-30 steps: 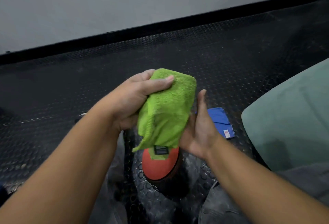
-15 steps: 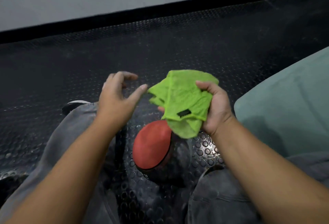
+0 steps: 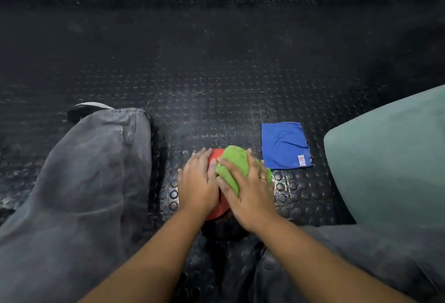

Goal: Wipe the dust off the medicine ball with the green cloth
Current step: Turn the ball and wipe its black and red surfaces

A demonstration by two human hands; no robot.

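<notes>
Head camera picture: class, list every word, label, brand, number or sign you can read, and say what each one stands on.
No text can be read in this picture.
On the white tag at a corner of the blue cloth: red print, too blurred to read.
On the green cloth: no label shows.
On the medicine ball: no writing on the red part that shows.

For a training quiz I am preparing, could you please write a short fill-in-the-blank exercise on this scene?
1. The right hand presses a ____ cloth onto the ball.
2. The left hand rests directly on the ____.
3. The other cloth, flat on the floor, is ____.
4. A ring sits on the ____ hand.
Missing words: green, ball, blue, right.
</notes>
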